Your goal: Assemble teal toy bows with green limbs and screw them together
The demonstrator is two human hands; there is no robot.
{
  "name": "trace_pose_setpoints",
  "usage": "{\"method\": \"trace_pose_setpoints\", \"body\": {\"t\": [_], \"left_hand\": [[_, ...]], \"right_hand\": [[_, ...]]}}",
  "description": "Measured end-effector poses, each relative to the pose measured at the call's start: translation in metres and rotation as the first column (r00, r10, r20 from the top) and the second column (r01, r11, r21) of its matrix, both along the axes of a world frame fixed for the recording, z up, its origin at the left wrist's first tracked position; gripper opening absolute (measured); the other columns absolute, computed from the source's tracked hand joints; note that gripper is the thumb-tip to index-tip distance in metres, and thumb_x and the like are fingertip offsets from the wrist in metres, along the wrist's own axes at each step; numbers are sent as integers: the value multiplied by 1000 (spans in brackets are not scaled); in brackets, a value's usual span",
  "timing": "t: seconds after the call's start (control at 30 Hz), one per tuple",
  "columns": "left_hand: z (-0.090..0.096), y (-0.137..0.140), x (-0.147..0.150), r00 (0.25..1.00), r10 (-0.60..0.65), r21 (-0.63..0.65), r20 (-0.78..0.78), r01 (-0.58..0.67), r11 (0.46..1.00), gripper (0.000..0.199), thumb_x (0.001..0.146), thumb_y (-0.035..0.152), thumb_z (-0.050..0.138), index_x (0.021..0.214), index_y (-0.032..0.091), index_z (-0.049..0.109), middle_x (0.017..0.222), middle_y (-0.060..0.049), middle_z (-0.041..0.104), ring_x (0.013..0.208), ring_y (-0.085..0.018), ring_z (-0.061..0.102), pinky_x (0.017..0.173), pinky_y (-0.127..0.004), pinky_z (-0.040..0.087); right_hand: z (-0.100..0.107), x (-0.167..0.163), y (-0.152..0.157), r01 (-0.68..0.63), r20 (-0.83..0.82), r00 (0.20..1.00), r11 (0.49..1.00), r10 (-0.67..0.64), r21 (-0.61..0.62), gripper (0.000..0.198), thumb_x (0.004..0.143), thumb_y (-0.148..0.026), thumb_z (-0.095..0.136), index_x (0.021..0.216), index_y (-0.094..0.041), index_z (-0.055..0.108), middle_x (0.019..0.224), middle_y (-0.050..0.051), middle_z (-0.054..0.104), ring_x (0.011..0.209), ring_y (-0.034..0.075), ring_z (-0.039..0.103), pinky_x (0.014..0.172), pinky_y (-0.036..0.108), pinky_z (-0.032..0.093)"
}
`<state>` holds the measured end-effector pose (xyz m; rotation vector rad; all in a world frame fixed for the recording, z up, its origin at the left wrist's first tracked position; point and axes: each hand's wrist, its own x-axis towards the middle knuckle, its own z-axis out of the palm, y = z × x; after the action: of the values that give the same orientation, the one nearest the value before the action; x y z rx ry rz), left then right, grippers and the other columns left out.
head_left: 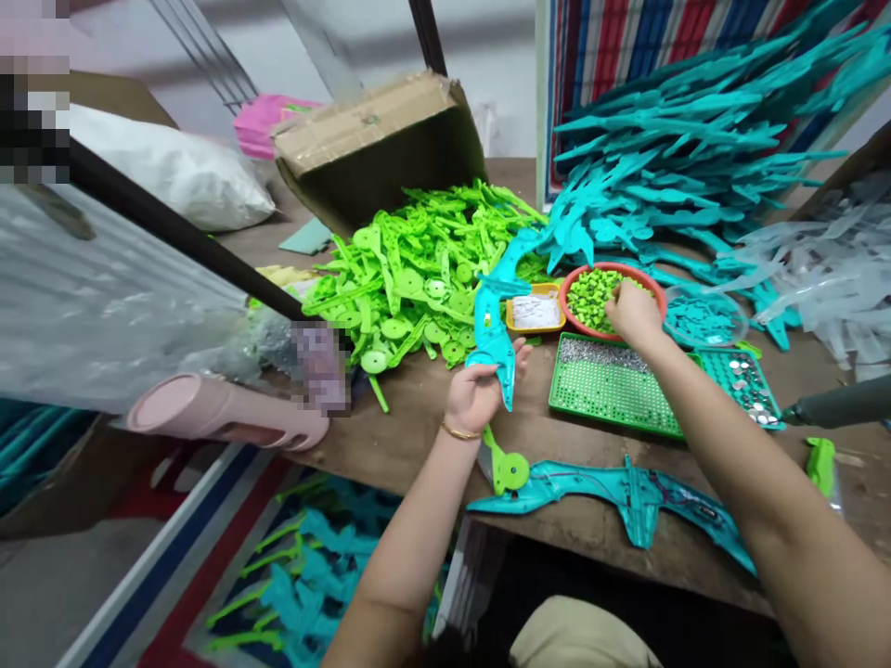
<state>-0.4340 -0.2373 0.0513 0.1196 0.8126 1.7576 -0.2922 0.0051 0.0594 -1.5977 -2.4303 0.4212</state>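
My left hand [477, 397] is closed round the lower end of a teal plastic bow-shaped shell [491, 325], held tilted above the table. My right hand [635, 314] reaches into a red bowl [565, 311] of small green plastic parts [591, 295]. Its fingers are bent together among them, and whatever they hold is hidden. On the table in front of me lies another teal bow-shaped shell [591, 478], with thin wires inside. A green plastic piece with a round disc [511, 471] rests at its left end.
A heap of green plastic pieces [418, 278] spills from a cardboard box [368, 121]. Teal shells [682, 167] are piled at the back right. Nearby are a yellow tray [513, 325], a green screw tray [599, 394], a screwdriver-like tool [842, 405] and a pink cup-like container [229, 413].
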Motion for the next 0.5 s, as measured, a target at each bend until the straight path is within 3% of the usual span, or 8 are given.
{"method": "trace_pose_setpoints", "body": {"t": [0.1, 0.23, 0.37, 0.5], "left_hand": [[-1, -9, 21, 997, 50, 51, -62, -47, 998, 56, 63, 2, 50, 116, 18, 60, 113, -10, 69, 104, -24, 67, 85, -42, 55], [-2, -13, 49, 965, 205, 134, -164, -185, 974, 23, 78, 26, 60, 99, 16, 63, 103, -11, 68, 87, -20, 66, 68, -29, 52], [-3, -14, 74, 891, 381, 206, -249, -336, 919, 51, 82, 68, 57, 95, 19, 63, 89, -5, 64, 74, -14, 61, 66, -26, 50], [-4, -17, 89, 764, 504, 299, -403, -410, 862, 64, 78, 80, 49, 96, 20, 64, 88, -5, 63, 83, -18, 62, 77, -29, 50]], "right_hand": [[17, 17, -40, -120, -266, 955, 992, 129, 50, 28, 88, -19, 47, 111, -15, 62, 101, 10, 69, 92, 20, 63, 85, 34, 47], [30, 36, -119, -372, -649, 714, 928, 263, -33, 19, 88, -26, 53, 99, -18, 65, 78, 2, 64, 67, 13, 56, 65, 29, 44], [27, 40, -178, -543, -739, 618, 825, 268, -155, 21, 89, -37, 58, 94, -19, 66, 74, 0, 63, 64, 11, 54, 59, 26, 41], [20, 37, -196, -580, -790, 591, 767, 164, -274, 23, 90, -40, 57, 90, -18, 65, 68, -1, 61, 60, 10, 56, 56, 24, 43]]}}
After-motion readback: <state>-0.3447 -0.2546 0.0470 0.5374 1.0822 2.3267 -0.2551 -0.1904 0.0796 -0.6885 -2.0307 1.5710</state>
